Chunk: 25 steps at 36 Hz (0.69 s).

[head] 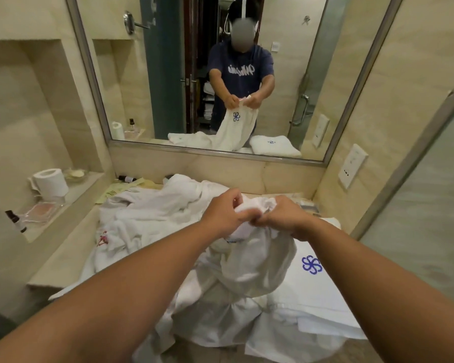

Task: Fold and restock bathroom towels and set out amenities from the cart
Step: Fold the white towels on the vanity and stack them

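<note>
Our left hand (223,215) and right hand (286,218) each pinched a bunched edge of the towel (257,265); we judged squaring its corners first wisest.

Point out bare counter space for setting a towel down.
Only a strip of counter along its left edge, beside the crumpled towel pile. Elsewhere is crowded: the folded towel on the right, the held towel in the middle, toilet roll and tray on the ledge.

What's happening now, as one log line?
left hand grips white towel | right hand grips it too | folded logo towel lies right
</note>
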Each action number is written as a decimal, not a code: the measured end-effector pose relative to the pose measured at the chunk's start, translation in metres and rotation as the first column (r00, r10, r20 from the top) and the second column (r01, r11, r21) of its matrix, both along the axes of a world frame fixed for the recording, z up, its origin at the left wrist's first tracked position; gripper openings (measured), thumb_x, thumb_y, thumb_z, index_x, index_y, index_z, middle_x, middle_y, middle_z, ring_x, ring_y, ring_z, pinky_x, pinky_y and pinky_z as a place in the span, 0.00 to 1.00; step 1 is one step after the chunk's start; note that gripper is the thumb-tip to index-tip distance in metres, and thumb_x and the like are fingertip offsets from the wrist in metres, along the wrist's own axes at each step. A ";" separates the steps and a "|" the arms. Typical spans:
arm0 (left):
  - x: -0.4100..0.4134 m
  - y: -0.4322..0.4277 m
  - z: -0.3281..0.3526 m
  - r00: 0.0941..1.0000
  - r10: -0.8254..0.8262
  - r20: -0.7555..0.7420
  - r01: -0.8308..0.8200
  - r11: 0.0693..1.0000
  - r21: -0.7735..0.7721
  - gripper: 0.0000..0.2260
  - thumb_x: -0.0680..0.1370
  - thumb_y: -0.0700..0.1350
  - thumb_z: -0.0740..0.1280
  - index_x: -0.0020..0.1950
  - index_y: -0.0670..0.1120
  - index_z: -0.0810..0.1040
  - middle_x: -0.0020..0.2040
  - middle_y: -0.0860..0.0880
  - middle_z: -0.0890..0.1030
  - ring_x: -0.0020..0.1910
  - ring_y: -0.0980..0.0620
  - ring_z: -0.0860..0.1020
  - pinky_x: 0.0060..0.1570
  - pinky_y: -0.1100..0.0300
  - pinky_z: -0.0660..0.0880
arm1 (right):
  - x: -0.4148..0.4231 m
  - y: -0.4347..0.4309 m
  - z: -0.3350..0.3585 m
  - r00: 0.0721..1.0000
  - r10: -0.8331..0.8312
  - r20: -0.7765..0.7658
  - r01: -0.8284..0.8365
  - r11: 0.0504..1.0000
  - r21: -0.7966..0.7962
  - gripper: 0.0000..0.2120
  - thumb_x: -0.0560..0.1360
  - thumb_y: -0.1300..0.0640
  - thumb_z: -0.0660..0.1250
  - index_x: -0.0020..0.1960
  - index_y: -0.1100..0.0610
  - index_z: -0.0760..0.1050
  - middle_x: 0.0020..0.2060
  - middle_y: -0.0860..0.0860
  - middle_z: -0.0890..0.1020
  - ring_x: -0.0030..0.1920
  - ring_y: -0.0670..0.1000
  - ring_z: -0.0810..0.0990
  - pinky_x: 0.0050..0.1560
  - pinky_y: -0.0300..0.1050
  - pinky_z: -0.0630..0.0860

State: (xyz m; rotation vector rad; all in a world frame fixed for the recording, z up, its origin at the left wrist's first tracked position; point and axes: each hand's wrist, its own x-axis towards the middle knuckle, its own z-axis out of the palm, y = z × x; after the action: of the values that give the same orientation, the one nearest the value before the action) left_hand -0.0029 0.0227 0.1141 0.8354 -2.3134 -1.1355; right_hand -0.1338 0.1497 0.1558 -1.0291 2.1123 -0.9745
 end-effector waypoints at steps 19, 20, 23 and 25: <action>0.023 -0.161 0.035 0.910 0.342 -0.234 -0.316 0.938 0.143 0.17 0.86 0.51 0.60 0.45 0.40 0.75 0.36 0.48 0.74 0.35 0.50 0.69 0.36 0.55 0.65 | -0.043 -0.084 -0.003 0.778 -0.455 0.433 0.591 0.764 -0.259 0.10 0.74 0.55 0.77 0.52 0.58 0.82 0.40 0.59 0.87 0.33 0.56 0.82 0.29 0.42 0.73; 0.019 -0.165 0.044 0.905 0.339 -0.255 -0.311 0.939 0.147 0.17 0.86 0.52 0.60 0.43 0.42 0.74 0.36 0.48 0.73 0.35 0.51 0.68 0.36 0.55 0.64 | -0.041 -0.087 -0.003 0.787 -0.442 0.431 0.577 0.774 -0.260 0.10 0.75 0.56 0.76 0.53 0.58 0.82 0.39 0.59 0.87 0.31 0.55 0.82 0.26 0.40 0.72; 0.009 -0.174 0.063 0.896 0.314 -0.316 -0.269 0.947 0.177 0.18 0.85 0.54 0.60 0.41 0.44 0.71 0.36 0.47 0.71 0.35 0.51 0.68 0.37 0.54 0.64 | -0.036 -0.092 -0.001 0.808 -0.409 0.425 0.542 0.798 -0.262 0.09 0.77 0.56 0.75 0.55 0.58 0.80 0.34 0.56 0.84 0.25 0.53 0.80 0.22 0.39 0.70; 0.003 -0.177 0.073 0.895 0.288 -0.341 -0.240 0.955 0.177 0.18 0.85 0.55 0.60 0.41 0.45 0.71 0.36 0.47 0.70 0.35 0.51 0.67 0.37 0.54 0.64 | -0.030 -0.095 0.001 0.834 -0.352 0.425 0.478 0.846 -0.236 0.12 0.77 0.55 0.74 0.58 0.58 0.80 0.38 0.58 0.84 0.28 0.55 0.79 0.27 0.43 0.73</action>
State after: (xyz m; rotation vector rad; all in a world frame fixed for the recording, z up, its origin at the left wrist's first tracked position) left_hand 0.0002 -0.1541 0.1869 0.8712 -1.7791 -1.2114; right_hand -0.1638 0.0550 0.1565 -0.4596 1.9220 -1.6510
